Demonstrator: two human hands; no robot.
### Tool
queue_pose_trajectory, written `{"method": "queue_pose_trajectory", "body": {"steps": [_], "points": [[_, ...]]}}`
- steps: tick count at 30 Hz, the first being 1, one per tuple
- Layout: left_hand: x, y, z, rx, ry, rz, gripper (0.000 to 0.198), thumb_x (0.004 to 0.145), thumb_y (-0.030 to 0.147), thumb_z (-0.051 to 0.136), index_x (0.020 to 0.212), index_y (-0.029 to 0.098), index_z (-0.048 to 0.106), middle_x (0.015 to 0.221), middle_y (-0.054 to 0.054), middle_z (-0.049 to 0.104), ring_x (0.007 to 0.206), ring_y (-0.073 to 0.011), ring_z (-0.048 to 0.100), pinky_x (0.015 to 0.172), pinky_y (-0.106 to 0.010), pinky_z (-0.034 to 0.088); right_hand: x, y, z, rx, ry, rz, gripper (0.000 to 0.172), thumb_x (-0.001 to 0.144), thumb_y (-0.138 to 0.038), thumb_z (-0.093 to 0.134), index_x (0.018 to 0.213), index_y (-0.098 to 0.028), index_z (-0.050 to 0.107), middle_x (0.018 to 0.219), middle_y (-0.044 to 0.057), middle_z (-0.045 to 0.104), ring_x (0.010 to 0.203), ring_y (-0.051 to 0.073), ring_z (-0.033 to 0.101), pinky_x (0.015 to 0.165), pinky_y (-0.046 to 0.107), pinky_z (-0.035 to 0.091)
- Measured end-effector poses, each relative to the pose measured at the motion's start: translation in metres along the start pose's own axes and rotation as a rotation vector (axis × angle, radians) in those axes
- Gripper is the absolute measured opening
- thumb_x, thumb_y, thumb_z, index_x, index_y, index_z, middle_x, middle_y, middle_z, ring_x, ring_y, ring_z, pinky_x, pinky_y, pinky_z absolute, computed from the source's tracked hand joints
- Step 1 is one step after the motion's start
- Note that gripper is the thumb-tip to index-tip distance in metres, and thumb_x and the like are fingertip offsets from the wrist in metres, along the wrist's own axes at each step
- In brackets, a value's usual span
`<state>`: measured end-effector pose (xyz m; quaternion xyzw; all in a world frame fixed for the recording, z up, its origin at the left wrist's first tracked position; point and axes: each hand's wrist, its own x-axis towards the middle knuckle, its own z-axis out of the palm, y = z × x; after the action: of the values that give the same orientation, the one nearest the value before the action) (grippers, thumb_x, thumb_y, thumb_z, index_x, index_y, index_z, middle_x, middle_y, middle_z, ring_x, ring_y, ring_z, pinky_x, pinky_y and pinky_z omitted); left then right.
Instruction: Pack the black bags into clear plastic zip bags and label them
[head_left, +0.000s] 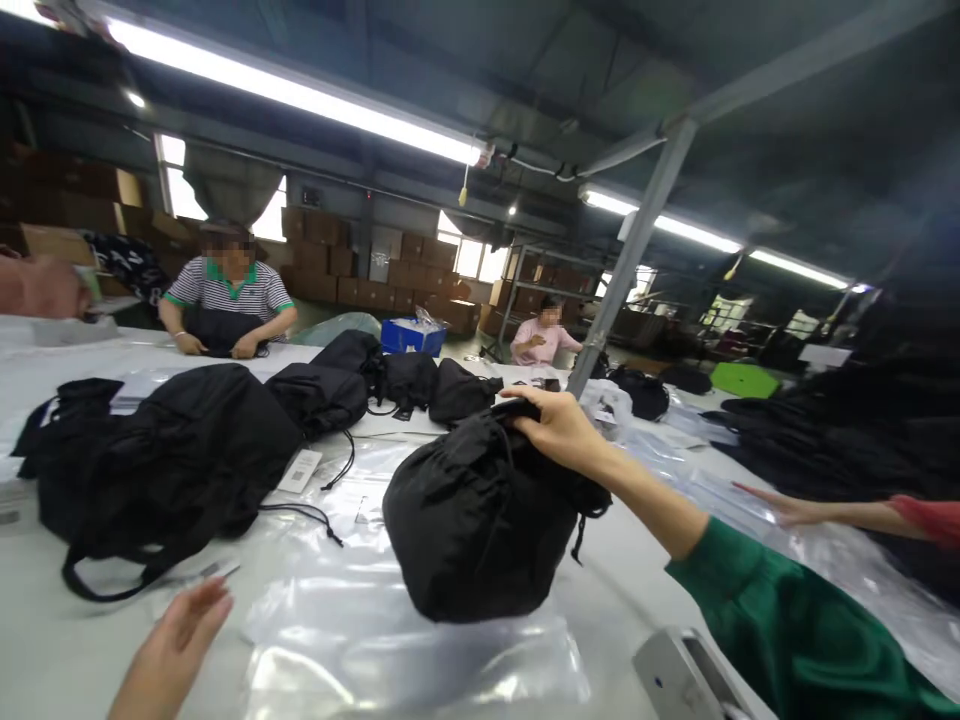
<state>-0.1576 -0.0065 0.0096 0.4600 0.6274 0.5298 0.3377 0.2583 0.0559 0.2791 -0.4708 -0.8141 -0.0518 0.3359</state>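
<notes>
My right hand (553, 425), at the end of a green sleeve, pinches the gathered top of a black drawstring bag (480, 530). The bag hangs upright above clear plastic bags (405, 650) on the white table. At the lower left, my left hand (178, 635) is empty, its fingers stretched out. Just beyond it lies another black drawstring bag (180, 450) with a loop strap, a cord and a white tag (300, 471). My left hand appears apart from that bag.
Several more black bags (322, 395) sit along the table behind. A grey device (690, 675) lies at the lower right. A co-worker's hand (795, 508) rests near plastic at the right. Two other people sit across. A metal post (630, 265) rises beyond the table.
</notes>
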Motion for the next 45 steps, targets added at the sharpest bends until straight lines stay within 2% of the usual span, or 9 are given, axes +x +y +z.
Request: {"method": "queue_pose_trajectory", "body": {"steps": [4,8,12,16,19,25,32,38,45], "points": [[-0.077,0.08,-0.004,-0.113,-0.355,0.217,0.073,0.08,0.064,0.054,0.138,0.022,0.044,0.145,-0.01,0.047,0.135,-0.0312,0.041,0.113,-0.045,0.031,-0.058,-0.102,-0.028,0.039,-0.219,-0.114,0.046,0.08,-0.015,0.06,0.126,-0.024,0.061,0.111,0.003,0.071,0.1,0.023,0.067,0.09,0.031,0.049],[-0.154,0.139,-0.013,0.078,-0.532,0.417,0.084,0.068,0.048,0.074,0.142,0.023,0.043,0.143,-0.01,0.048,0.133,-0.034,0.041,0.112,-0.043,0.032,-0.099,-0.179,-0.03,0.055,-0.424,-0.276,0.037,0.083,-0.015,0.06,0.119,-0.023,0.065,0.086,0.002,0.074,0.076,0.02,0.069,0.071,0.026,0.05],[-0.19,0.106,-0.027,0.192,-0.61,0.334,0.052,0.075,0.044,0.067,0.12,0.02,0.062,0.109,-0.008,0.067,0.102,-0.0292,0.062,0.089,-0.037,0.05,-0.14,-0.184,-0.027,0.264,-0.471,-0.249,0.041,0.084,-0.028,0.067,0.124,-0.019,0.063,0.085,0.003,0.073,0.073,0.018,0.067,0.071,0.026,0.05],[-0.208,0.038,-0.061,0.157,-0.338,0.146,0.053,0.075,0.055,0.061,0.112,0.017,0.062,0.107,-0.008,0.07,0.105,-0.032,0.062,0.09,-0.038,0.051,-0.206,-0.14,-0.046,0.399,-0.364,0.066,0.043,0.085,-0.038,0.065,0.125,-0.021,0.062,0.098,0.005,0.073,0.085,0.019,0.067,0.081,0.032,0.053],[-0.222,0.018,-0.078,0.113,-0.332,0.101,0.055,0.075,0.059,0.06,0.11,0.017,0.063,0.107,-0.008,0.071,0.108,-0.034,0.062,0.091,-0.038,0.051,-0.266,-0.117,-0.053,0.431,-0.418,0.235,0.064,0.08,-0.044,0.07,0.138,-0.026,0.05,0.123,0.01,0.065,0.107,0.025,0.063,0.091,0.04,0.052],[-0.232,0.035,-0.077,0.031,-0.406,0.153,0.055,0.08,0.05,0.062,0.123,0.016,0.056,0.126,-0.011,0.062,0.117,-0.0334,0.056,0.102,-0.042,0.044,-0.347,-0.127,-0.039,0.565,-0.394,0.249,0.104,0.064,-0.069,0.074,0.15,-0.029,0.03,0.152,0.013,0.037,0.136,0.034,0.038,0.11,0.051,0.037],[-0.232,0.075,-0.124,-0.42,-0.417,0.074,0.072,0.073,0.031,0.07,0.139,0.024,0.043,0.148,-0.012,0.043,0.137,-0.0327,0.038,0.106,-0.038,0.041,-0.355,-0.159,-0.064,0.523,-0.364,0.191,0.11,0.065,-0.063,0.077,0.153,-0.031,0.019,0.155,0.011,0.029,0.141,0.036,0.028,0.115,0.054,0.027],[-0.246,0.098,-0.094,0.083,-0.479,0.178,0.088,0.064,0.03,0.08,0.142,0.025,0.04,0.126,-0.008,0.061,0.112,-0.0286,0.06,0.095,-0.036,0.049,-0.36,-0.196,-0.029,0.446,-0.332,0.086,0.118,0.059,-0.052,0.086,0.152,-0.023,0.019,0.146,0.017,0.041,0.132,0.039,0.041,0.109,0.054,0.038],[-0.246,0.076,-0.055,-0.089,-0.082,0.073,0.04,0.068,0.05,0.076,0.08,0.015,0.06,0.067,0.001,0.062,0.063,-0.0163,0.059,0.059,-0.024,0.049,-0.368,-0.203,0.039,0.403,0.162,0.087,0.049,0.085,-0.023,0.057,0.132,-0.025,0.045,0.1,0.008,0.065,0.089,0.026,0.063,0.076,0.04,0.054]]}}
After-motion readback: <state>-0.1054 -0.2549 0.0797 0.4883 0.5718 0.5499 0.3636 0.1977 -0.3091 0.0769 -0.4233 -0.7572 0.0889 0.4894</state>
